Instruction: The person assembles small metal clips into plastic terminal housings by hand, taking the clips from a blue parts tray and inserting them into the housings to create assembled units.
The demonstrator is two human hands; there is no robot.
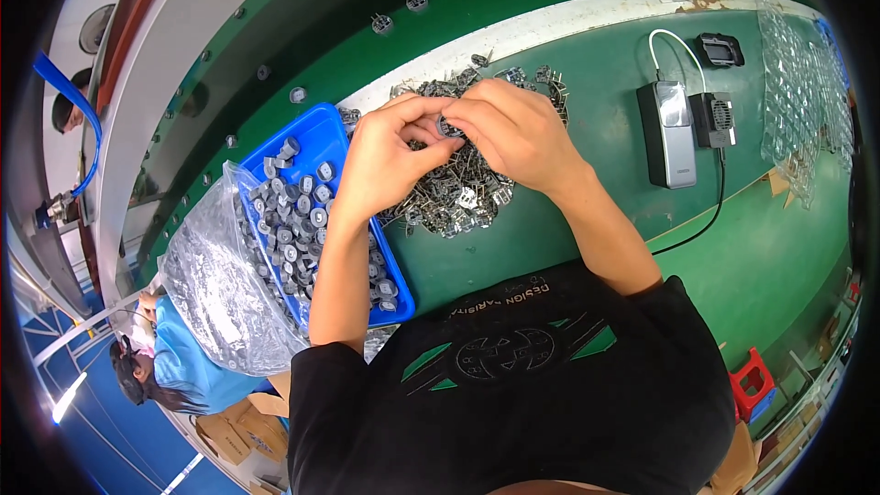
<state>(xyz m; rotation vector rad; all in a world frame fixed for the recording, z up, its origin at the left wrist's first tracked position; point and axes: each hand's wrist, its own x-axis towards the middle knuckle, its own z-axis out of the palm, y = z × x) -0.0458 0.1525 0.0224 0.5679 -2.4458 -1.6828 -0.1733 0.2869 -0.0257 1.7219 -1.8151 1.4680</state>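
Above the green bench, my left hand (385, 154) and my right hand (513, 136) meet with fingertips pinched around one small dark grey round part (447, 127). Fingers cover most of that part, so its details are hidden. Beneath and behind both hands spreads a heap of small metal-pronged parts (463, 202). Left of my left forearm lies a blue tray (401, 302) holding many grey plastic caps (291, 236). A clear plastic bag (206, 266) drapes over the tray's left side.
Beyond the bench's white edge, a green conveyor belt (440, 27) carries spaced pronged parts. At right stand a grey-black box-shaped device (669, 142), a cabled black unit (713, 119) and a black frame (720, 49). Bubble wrap (793, 82) hangs far right. A person in blue (197, 357) is lower left.
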